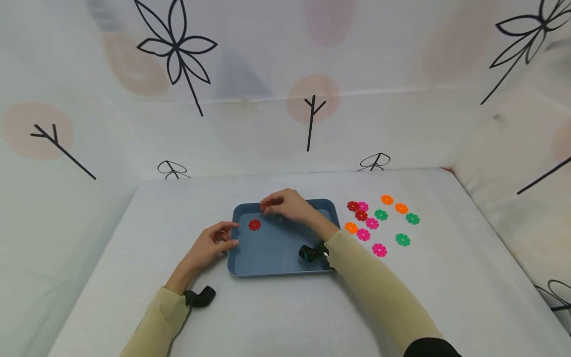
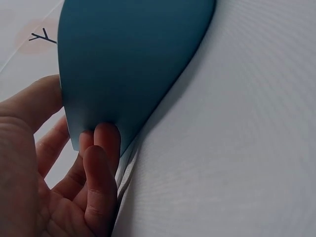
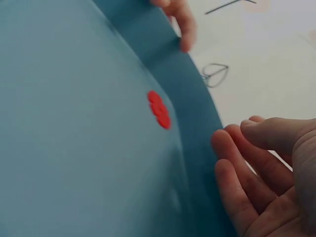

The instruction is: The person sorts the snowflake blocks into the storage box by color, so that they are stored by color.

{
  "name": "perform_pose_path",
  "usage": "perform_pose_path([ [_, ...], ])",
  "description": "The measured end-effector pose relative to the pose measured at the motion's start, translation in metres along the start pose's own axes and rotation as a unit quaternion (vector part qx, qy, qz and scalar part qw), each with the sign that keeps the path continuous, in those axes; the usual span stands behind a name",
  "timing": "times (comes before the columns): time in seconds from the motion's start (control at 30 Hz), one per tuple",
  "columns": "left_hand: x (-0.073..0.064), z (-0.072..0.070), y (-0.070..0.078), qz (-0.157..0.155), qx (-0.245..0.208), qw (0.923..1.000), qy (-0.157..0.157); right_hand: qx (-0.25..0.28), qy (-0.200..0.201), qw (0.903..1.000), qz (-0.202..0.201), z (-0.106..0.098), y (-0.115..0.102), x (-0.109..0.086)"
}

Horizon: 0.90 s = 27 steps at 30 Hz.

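Observation:
A blue rectangular tray (image 1: 276,255) lies on the white table with one red flower-shaped disc (image 1: 254,225) inside, near its left end. My left hand (image 1: 211,245) holds the tray's left edge; the left wrist view shows curled fingers (image 2: 101,148) against its outer side. At the far rim is my right hand (image 1: 287,204), reaching over the tray. In the right wrist view its lightly bent fingers (image 3: 237,185) touch the tray's rim, and no disc shows between them. The red disc (image 3: 159,109) appears inside the wall there too.
Right of the tray lie several loose flower-shaped discs: pink (image 1: 379,250), orange (image 1: 387,200), green (image 1: 403,240) and dark red (image 1: 361,215). Some touch or overlap. White patterned cloth walls (image 1: 250,134) stand behind and at both sides. Dark wrist cameras (image 1: 200,297) hang below both wrists.

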<state>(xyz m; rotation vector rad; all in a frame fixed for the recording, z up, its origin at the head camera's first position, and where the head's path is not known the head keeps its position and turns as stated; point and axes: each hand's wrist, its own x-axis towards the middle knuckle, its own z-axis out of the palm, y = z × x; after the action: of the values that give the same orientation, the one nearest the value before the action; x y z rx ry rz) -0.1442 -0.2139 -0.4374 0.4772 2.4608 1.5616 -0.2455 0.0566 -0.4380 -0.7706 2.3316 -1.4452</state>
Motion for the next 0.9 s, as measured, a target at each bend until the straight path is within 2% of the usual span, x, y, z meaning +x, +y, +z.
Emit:
perform_pose_path([
  [0.2,0.000,0.000,-0.002,0.006,-0.005,1.0000,-0.002,0.007,0.013,0.9999,-0.003,-0.021,0.001,-0.006],
  [0.33,0.000,0.000,-0.001,0.009,-0.006,0.9999,-0.002,-0.010,0.037,0.9993,0.001,-0.037,0.004,-0.013],
  [0.6,0.002,0.001,-0.005,0.026,-0.012,0.9996,-0.009,-0.032,0.075,0.9950,0.058,-0.078,0.016,-0.042],
  [0.9,0.000,-0.001,-0.004,0.022,-0.008,0.9997,-0.003,-0.076,0.117,0.9828,0.121,-0.125,0.052,-0.089],
])
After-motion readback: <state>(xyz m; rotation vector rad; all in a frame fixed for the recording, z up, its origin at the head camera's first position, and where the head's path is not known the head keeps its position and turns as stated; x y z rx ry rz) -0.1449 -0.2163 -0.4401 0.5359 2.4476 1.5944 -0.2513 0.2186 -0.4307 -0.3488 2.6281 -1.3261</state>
